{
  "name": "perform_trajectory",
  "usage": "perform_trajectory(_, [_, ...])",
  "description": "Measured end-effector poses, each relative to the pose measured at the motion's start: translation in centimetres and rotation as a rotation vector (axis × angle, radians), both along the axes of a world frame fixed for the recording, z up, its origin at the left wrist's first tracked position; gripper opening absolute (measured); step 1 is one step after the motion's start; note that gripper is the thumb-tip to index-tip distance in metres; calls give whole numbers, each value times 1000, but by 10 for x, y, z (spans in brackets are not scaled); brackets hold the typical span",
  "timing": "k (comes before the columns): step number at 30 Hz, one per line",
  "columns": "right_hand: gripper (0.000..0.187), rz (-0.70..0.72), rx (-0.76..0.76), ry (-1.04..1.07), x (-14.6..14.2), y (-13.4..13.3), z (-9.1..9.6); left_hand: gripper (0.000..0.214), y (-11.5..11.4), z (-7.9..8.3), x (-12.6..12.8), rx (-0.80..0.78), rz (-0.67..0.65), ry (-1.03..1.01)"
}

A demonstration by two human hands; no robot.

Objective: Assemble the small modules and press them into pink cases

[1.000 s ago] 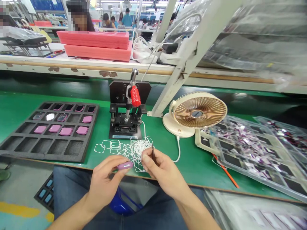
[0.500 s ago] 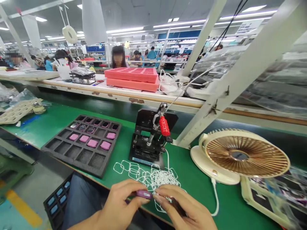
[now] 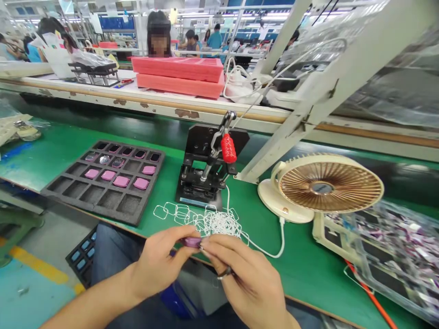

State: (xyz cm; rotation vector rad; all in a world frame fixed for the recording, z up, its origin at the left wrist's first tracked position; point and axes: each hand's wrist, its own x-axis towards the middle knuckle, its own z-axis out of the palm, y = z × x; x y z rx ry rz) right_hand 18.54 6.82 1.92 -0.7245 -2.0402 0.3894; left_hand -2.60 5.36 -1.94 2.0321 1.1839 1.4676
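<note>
"And here we are, low centre of the frame: the left hand [image 3: 159, 260] has a small, rounded purple case [image 3: 192, 241] pinched between thumb and fingers!"

"The right hand [image 3: 247, 276] is up against it, fingertips bunched at the case's right end, with a slim dark object [image 3: 225, 273] gripped among the fingers. Anything finer in that pinch? Can't tell, the fingertips cover it."

"Just beyond them, a tangled heap of thin white rounded-square rings [image 3: 221, 224] on the green counter [image 3: 302, 269]."

"Behind that, mid-frame, stands a black metal press [image 3: 199, 183] with a bright red grip [image 3: 228, 148]."

"Over on the left, a dark grey foam tray [image 3: 146, 196] of square compartments, some holding flat purple pieces [image 3: 121, 181]."

"And right of centre, a cream desk fan [image 3: 322, 188] with gold-brown blades, a white cable [image 3: 281, 237] running from its base!"
</note>
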Motion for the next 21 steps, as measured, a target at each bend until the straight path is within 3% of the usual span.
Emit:
perform_trajectory(8, [30,-51,-21,-95,5,2,-8,34,4,3,-1,176,-12,131])
perform_trajectory(12, [42,-91,52,-183,8,1,-17,37,5,2,-1,183,-25,131])
perform_trajectory(16, [49,-139,120,-282,5,-4,-23,31,5,4,0,159,59,113])
perform_trajectory(21, [48,-99,23,-150,-5,-8,-30,45,5,-3,4,179,87,35])
